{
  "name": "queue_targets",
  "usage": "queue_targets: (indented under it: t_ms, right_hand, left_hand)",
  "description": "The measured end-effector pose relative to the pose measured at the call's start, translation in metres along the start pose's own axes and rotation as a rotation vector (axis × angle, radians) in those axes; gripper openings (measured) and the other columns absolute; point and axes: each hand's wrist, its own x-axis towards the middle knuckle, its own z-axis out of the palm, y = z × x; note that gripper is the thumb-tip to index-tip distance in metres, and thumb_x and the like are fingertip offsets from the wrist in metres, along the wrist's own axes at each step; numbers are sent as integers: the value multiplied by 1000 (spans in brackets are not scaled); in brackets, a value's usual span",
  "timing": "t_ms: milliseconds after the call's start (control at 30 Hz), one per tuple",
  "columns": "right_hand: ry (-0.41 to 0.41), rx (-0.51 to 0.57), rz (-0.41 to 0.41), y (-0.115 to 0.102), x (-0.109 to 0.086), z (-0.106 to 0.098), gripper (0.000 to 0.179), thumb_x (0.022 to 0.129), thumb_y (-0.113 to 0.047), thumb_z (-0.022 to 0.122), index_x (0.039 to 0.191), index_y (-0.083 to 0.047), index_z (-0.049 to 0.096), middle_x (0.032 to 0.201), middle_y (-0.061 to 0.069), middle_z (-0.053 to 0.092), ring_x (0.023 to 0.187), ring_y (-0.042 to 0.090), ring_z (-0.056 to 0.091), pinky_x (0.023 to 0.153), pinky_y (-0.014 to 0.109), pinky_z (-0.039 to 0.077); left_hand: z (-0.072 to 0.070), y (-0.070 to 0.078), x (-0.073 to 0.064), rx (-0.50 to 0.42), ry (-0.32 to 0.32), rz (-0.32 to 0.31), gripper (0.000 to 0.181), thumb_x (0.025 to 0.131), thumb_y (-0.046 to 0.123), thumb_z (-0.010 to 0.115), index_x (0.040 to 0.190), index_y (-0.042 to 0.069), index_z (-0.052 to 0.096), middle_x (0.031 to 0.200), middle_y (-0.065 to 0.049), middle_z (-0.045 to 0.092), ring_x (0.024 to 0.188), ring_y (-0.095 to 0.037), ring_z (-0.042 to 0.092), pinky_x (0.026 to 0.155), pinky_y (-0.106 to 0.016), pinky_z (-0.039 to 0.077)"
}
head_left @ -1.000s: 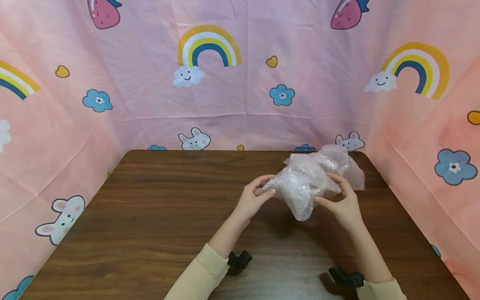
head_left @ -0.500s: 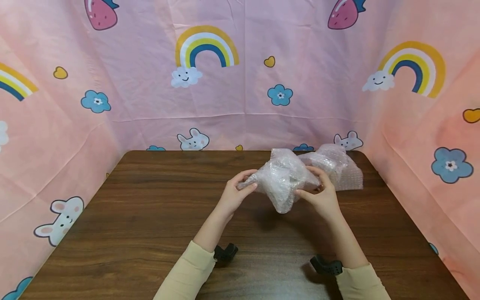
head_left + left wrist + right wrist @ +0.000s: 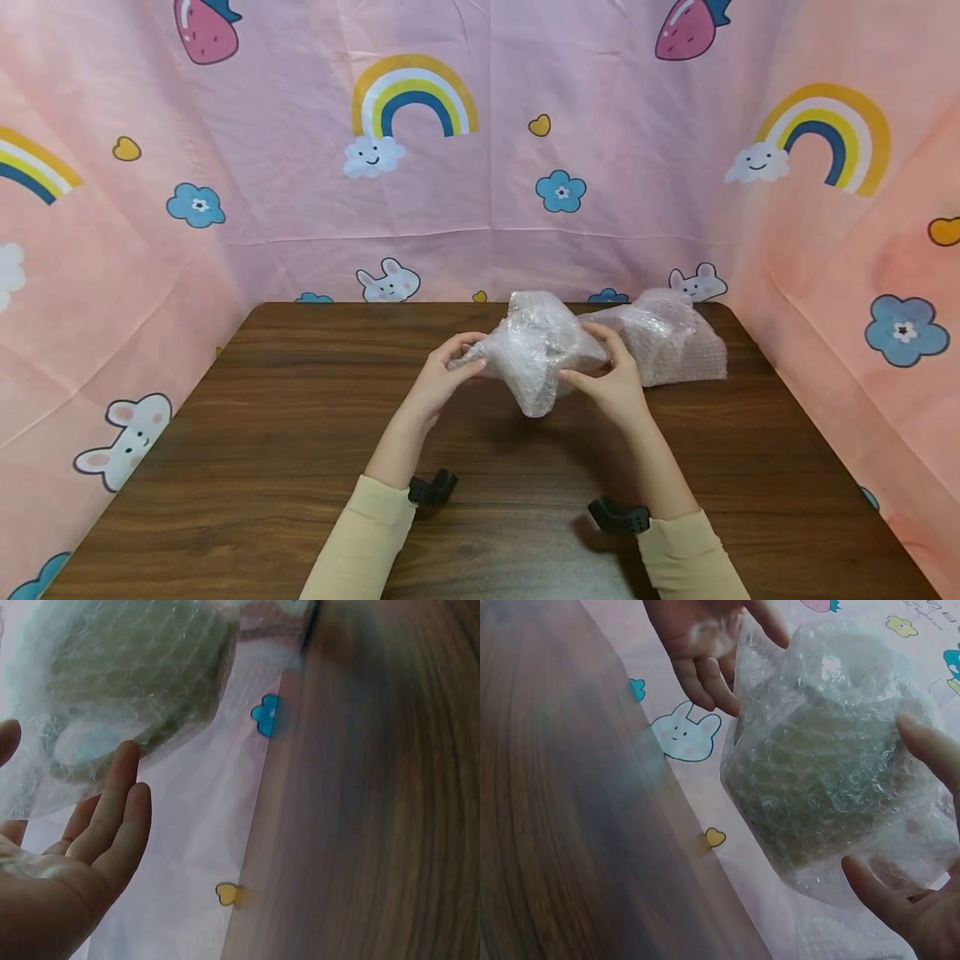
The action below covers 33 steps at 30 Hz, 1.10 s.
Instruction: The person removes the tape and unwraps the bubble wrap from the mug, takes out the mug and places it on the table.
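Observation:
A bundle of clear bubble wrap (image 3: 536, 354) is held up over the wooden table between both hands. Something greenish and rounded shows through the wrap (image 3: 810, 765) in the wrist views; its kind cannot be made out. On the bundle's left, my left hand (image 3: 438, 379) pinches a gathered end of the plastic between thumb and fingers. My right hand (image 3: 618, 387) grips the opposite side, thumb in front and fingers behind. From the left wrist, the left hand's fingers (image 3: 124, 817) are seen against the underside of the wrap.
A second heap of bubble wrap (image 3: 675, 342) lies at the table's back right corner, just behind the right hand. The brown wooden table (image 3: 300, 433) meets a pink patterned cloth (image 3: 300, 167) at the back and sides. Black wrist devices (image 3: 433, 487) sit at the sleeves.
Both hands have carried the bubble-wrapped bundle leftward, away from the second heap of wrap, and turned it slightly. Their hold on it looks the same. The heap behind has stayed in place.

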Motion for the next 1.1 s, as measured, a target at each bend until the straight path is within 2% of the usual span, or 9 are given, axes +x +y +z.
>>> queue_targets:
  t_ms: [233,533,667,900,1100]
  right_hand:
    - [3,-8,-19,27,13,12,70,73,-13,85,134,-18,52,140,2,47,134,22,32,104,56,27]
    - [5,-29,-15,44,13,21,69,74,-17,85,134,-19,52,142,2,45,136,25,31,106,59,22]
    - [-4,-29,-18,52,13,23,69,74,-17,85,135,-19,51,143,2,45,135,24,31,107,59,19]
    - [-37,-32,23,24,3,23,68,76,-8,82,136,-6,49,144,13,43,136,32,31,108,58,18]
    - [-48,-54,35,29,3,24,69,75,-8,82,135,-5,49,143,14,44,135,33,33,108,56,20]
  left_hand:
    - [-13,-2,2,-24,3,-2,35,93,8,62,127,5,55,110,-12,52,97,-23,58,92,-61,41]
    - [-18,-13,3,-30,26,-67,33,93,10,61,125,6,56,108,-11,51,96,-22,57,94,-61,39]
    - [-19,-19,5,-34,25,-74,32,94,9,60,125,5,55,107,-11,50,96,-23,57,95,-62,37]
    - [-21,-26,5,16,5,-70,32,93,9,60,124,4,54,105,-11,52,92,-23,60,91,-57,44]
    - [-22,-29,4,39,-12,-95,32,93,8,61,124,4,54,102,-10,51,89,-23,61,91,-58,44]
